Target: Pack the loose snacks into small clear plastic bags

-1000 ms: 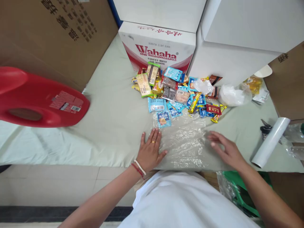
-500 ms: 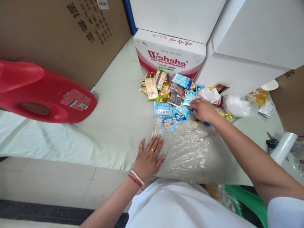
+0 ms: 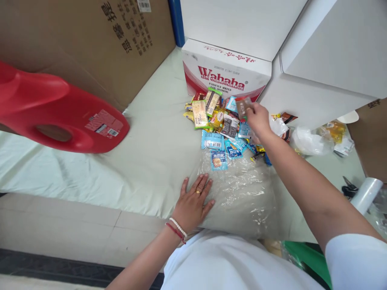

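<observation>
My right hand [image 3: 259, 121] grips a small brown-and-red snack packet [image 3: 242, 108] by its edge, just over a heap of wrapped snacks. In the heap are a pale cracker pack [image 3: 200, 114], a grey packet [image 3: 230, 126] and several blue packets, one of them a blue snack packet [image 3: 218, 160] at the front. My left hand [image 3: 193, 203] lies flat with its fingers spread, at the left edge of a clear plastic bag [image 3: 242, 193]. Part of the heap is hidden behind my right hand.
A Wahaha carton [image 3: 226, 72] stands behind the heap. To the left lies a large red jug [image 3: 60, 112] beside a brown cardboard box [image 3: 75, 48]. Crumpled white plastic [image 3: 311, 140], scissors [image 3: 350, 186] and a plastic roll [image 3: 367, 195] are on the right.
My right hand has moved up slightly and now holds the brown-and-red packet above the heap. The left hand stays flat on the table. The whole view has shifted a little.
</observation>
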`<control>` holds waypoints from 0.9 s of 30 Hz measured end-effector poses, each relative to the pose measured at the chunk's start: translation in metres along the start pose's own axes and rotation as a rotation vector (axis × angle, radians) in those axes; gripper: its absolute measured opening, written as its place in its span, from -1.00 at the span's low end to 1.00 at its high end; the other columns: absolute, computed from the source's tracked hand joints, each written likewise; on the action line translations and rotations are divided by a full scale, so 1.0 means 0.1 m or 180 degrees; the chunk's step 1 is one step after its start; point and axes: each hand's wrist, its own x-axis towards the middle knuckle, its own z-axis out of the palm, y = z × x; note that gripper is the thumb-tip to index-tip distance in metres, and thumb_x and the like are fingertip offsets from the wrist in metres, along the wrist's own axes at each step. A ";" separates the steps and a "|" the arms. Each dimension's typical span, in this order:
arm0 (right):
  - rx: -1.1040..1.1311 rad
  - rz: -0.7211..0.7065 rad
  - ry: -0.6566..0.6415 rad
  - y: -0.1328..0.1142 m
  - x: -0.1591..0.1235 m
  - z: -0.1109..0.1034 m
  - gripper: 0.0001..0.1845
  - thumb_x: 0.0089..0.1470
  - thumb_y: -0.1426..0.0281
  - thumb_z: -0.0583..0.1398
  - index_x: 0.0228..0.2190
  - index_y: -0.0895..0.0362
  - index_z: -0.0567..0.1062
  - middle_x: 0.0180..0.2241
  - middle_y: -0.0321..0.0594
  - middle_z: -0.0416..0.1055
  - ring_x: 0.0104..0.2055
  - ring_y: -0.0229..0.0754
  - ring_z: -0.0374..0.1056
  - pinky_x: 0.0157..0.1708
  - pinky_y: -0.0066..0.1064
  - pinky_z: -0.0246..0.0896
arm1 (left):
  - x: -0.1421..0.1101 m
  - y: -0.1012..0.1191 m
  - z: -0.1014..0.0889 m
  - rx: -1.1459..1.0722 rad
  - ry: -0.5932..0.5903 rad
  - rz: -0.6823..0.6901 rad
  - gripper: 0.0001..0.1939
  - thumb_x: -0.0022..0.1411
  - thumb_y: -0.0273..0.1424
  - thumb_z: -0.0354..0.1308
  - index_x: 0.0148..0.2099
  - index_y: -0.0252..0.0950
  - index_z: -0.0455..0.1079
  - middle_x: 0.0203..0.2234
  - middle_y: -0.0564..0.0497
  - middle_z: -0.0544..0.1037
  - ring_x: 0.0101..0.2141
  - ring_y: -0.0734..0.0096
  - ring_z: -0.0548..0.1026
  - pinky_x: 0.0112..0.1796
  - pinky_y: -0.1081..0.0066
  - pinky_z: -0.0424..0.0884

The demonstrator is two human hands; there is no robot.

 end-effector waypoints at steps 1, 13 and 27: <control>0.0150 0.0111 0.0146 0.01 0.01 -0.04 -0.68 0.32 0.40 -0.01 -0.13 0.23 0.51 -0.24 -0.05 0.51 -0.16 0.02 0.38 -0.13 -0.21 0.29 | 0.00 0.00 0.00 -0.0018 -0.0003 -0.0003 -0.39 0.47 -0.14 -0.05 0.46 -0.22 0.16 0.42 -0.16 0.19 0.39 0.09 0.21 0.41 -0.12 -0.22; -0.0852 -0.1893 -0.1185 -0.05 -0.85 -0.01 -0.51 0.29 0.52 0.02 0.21 0.26 0.40 0.20 0.05 0.39 0.08 0.11 0.20 0.11 -0.12 0.18 | 0.00 -0.01 -0.03 -0.0186 -0.0096 0.0004 -0.10 0.24 0.16 0.14 0.44 -0.27 0.20 0.41 -0.27 0.19 0.38 -0.14 0.21 0.37 -0.30 -0.32; 0.0841 -0.2588 -0.2346 -0.75 -1.71 -0.52 -0.34 0.36 0.06 0.09 0.34 0.12 0.28 -0.07 -0.03 0.58 0.15 -0.02 0.36 0.23 -0.10 0.13 | 0.05 0.04 -0.06 -0.0128 -0.0314 -0.0039 -0.06 0.10 0.23 0.24 0.43 -0.01 0.22 0.45 -0.24 0.14 0.39 -0.29 0.12 0.29 -0.46 -0.36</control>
